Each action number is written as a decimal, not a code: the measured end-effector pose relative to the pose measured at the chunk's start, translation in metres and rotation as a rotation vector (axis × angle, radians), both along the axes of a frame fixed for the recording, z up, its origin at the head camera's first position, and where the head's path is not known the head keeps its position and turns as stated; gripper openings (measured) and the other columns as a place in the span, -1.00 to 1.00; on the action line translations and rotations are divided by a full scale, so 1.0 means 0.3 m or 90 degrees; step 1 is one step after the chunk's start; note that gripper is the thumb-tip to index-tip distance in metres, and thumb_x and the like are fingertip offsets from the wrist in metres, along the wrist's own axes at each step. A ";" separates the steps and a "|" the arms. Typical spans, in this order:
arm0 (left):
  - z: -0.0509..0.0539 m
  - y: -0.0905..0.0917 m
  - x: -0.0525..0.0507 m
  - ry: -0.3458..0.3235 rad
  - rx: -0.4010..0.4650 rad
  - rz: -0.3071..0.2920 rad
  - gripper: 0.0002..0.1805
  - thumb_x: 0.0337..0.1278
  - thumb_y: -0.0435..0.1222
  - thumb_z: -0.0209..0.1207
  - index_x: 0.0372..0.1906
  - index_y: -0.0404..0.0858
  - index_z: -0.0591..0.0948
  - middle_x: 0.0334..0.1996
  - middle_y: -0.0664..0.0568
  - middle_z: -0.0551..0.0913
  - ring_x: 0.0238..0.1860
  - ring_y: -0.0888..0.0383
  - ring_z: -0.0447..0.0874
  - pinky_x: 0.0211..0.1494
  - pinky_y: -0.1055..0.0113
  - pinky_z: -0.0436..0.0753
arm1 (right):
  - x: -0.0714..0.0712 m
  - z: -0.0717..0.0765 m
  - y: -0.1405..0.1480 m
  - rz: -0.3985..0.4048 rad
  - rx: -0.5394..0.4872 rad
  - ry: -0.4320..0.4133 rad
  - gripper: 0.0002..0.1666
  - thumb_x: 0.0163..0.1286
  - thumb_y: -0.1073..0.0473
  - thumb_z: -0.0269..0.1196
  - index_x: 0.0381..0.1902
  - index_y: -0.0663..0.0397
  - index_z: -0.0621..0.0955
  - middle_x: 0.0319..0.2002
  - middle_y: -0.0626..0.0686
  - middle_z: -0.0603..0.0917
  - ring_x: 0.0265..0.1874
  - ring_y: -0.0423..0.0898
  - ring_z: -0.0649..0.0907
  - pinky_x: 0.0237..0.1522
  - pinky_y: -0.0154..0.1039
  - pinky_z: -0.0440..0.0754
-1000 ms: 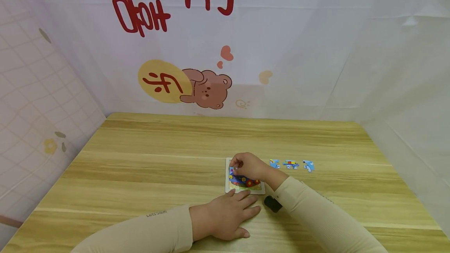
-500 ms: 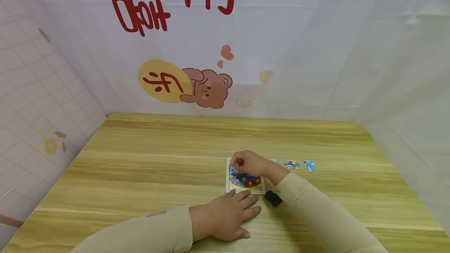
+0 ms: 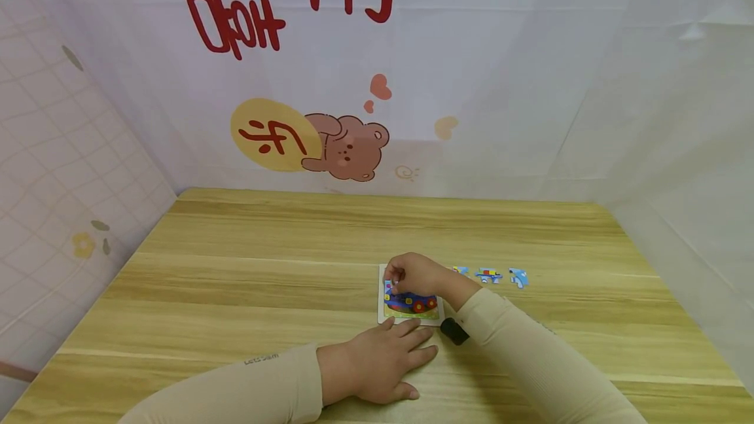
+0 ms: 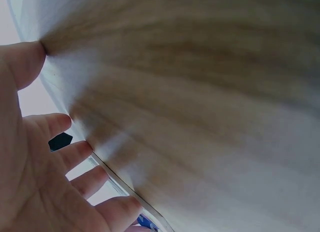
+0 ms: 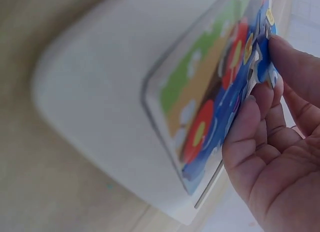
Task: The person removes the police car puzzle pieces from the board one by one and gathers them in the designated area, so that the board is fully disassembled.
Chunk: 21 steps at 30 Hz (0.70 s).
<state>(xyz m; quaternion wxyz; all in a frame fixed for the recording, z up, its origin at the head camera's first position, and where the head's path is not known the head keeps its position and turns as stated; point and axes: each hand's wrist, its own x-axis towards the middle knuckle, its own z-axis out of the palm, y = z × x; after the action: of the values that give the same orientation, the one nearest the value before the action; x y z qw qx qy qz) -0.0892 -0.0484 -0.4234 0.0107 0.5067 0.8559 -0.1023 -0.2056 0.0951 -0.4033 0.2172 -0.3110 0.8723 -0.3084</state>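
A small jigsaw puzzle in a white frame (image 3: 381, 300) lies on the table, its picture showing blue shapes and red wheels. Over its left part, my right hand (image 3: 415, 275) pinches a blue puzzle piece (image 5: 262, 59) between thumb and fingers. In the right wrist view this piece is tilted against the assembled picture, other fingers touching the puzzle. My left hand (image 3: 385, 362) lies on the table with fingers spread, fingertips at the frame's near edge. The right hand hides the upper part of the puzzle in the head view.
Right of the frame lie loose puzzle pieces: one partly behind the right wrist (image 3: 461, 270), a middle piece (image 3: 489, 275) and a light-blue piece (image 3: 519, 278). A black object (image 3: 454, 331) sits under the right forearm. Printed curtains (image 3: 501, 84) surround the wooden table (image 3: 265, 280).
The right wrist and forearm have shifted slightly, covering part of the nearest loose piece. The right fingers stay over the puzzle's left part. The left hand has not moved.
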 end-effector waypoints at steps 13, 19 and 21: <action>0.003 0.003 0.002 -0.004 -0.004 0.003 -0.29 0.30 0.27 -0.13 0.45 0.05 0.26 0.43 0.07 0.22 0.43 0.08 0.17 0.24 0.11 0.45 | -0.007 -0.007 0.014 -0.026 -0.066 -0.092 -0.94 0.31 0.39 0.22 -0.25 0.21 0.59 -0.47 -0.06 0.54 -0.43 -0.19 0.48 -0.23 -0.30 0.47; 0.007 0.005 0.001 -0.009 -0.011 0.008 -0.29 0.31 0.27 -0.14 0.45 0.06 0.25 0.44 0.08 0.21 0.43 0.08 0.17 0.24 0.11 0.45 | -0.009 -0.005 0.020 -0.042 -0.080 -0.114 -0.93 0.32 0.39 0.22 -0.24 0.20 0.59 -0.44 -0.04 0.56 -0.42 -0.17 0.50 -0.23 -0.30 0.49; 0.008 0.005 0.001 -0.013 -0.011 0.010 -0.29 0.31 0.27 -0.13 0.45 0.06 0.25 0.44 0.08 0.21 0.43 0.09 0.17 0.24 0.11 0.45 | -0.008 -0.001 0.021 -0.042 -0.082 -0.114 -0.92 0.32 0.38 0.23 -0.23 0.20 0.59 -0.42 -0.04 0.56 -0.39 -0.17 0.52 -0.21 -0.29 0.51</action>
<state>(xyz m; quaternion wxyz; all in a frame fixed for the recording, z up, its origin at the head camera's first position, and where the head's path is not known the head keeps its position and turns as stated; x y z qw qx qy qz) -0.0888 -0.0469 -0.4211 0.0250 0.5010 0.8587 -0.1046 -0.2081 0.1015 -0.4036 0.2634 -0.2665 0.8377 -0.3973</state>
